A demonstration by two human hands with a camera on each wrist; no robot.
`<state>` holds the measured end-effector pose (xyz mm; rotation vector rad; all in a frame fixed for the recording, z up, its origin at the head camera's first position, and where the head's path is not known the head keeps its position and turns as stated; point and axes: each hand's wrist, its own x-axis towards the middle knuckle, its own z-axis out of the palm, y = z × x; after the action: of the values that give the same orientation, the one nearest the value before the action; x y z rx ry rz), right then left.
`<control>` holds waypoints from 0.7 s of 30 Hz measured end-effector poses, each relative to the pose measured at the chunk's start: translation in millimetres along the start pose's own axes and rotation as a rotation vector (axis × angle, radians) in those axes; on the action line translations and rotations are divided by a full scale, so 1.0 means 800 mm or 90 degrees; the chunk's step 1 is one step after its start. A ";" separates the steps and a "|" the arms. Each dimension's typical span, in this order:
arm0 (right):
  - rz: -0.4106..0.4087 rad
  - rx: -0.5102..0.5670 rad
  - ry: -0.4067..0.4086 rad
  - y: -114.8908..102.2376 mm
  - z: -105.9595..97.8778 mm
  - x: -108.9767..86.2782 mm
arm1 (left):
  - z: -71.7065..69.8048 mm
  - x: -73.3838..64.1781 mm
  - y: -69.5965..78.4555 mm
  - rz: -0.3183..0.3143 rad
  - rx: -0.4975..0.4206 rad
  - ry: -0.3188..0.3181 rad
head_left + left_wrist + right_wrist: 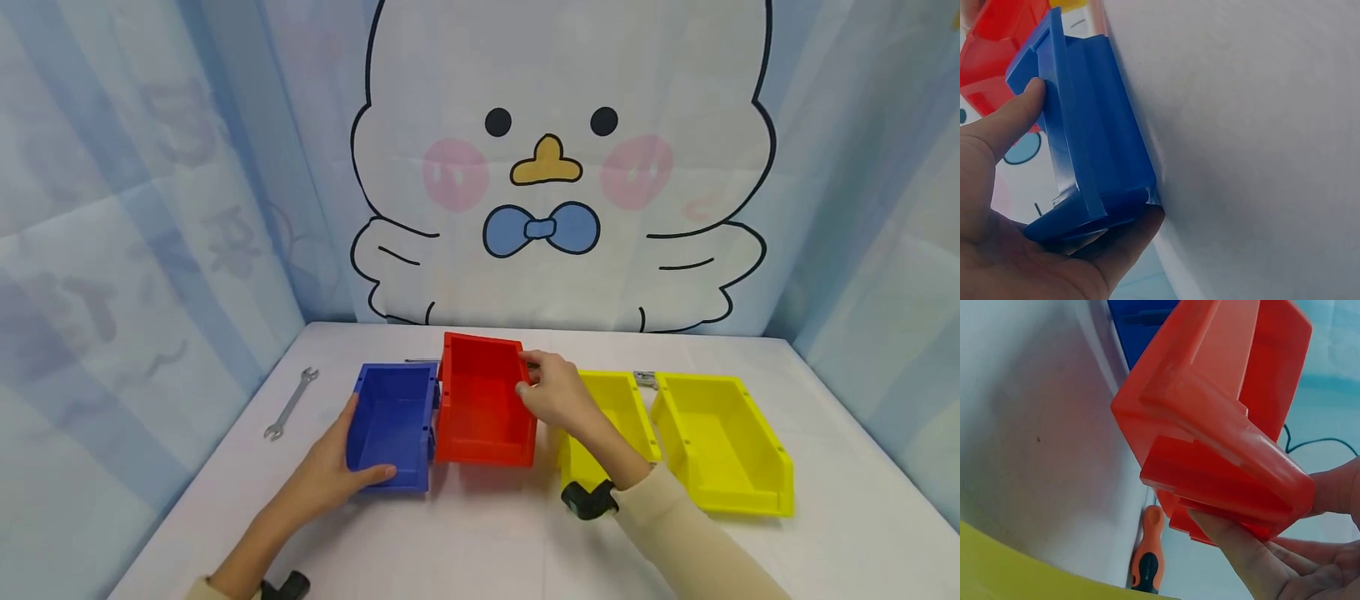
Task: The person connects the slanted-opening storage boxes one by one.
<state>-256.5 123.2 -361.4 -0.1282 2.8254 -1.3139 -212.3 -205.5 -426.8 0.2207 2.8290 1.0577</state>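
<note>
A blue plastic bin stands on the table, and my left hand grips it from the left. In the left wrist view the thumb presses the bin's rim and the other fingers reach round its outer side. Against the right side of the blue bin is a red plastic bin, apparently raised off the table and tilted. My right hand pinches its right wall between thumb and fingers. Up close, the right wrist view shows the red bin's ribbed side at the fingertips.
Two yellow bins stand on the right, one partly behind my right forearm. An open-end wrench lies at far left. A small metal piece shows behind the yellow bins. A tool's orange-and-black handle lies beyond the red bin.
</note>
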 end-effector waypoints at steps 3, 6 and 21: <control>0.000 0.006 -0.008 -0.001 0.001 0.000 | -0.001 0.000 0.000 0.002 0.002 0.002; -0.003 0.004 -0.007 0.000 0.003 0.000 | -0.001 0.001 0.000 0.003 -0.001 0.001; -0.006 -0.013 -0.008 -0.010 0.001 -0.002 | 0.000 0.001 0.000 -0.006 0.005 -0.001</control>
<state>-254.1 117.5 -355.7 -0.1490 2.8310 -1.2822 -213.3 -205.3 -426.3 0.2093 2.8300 1.0435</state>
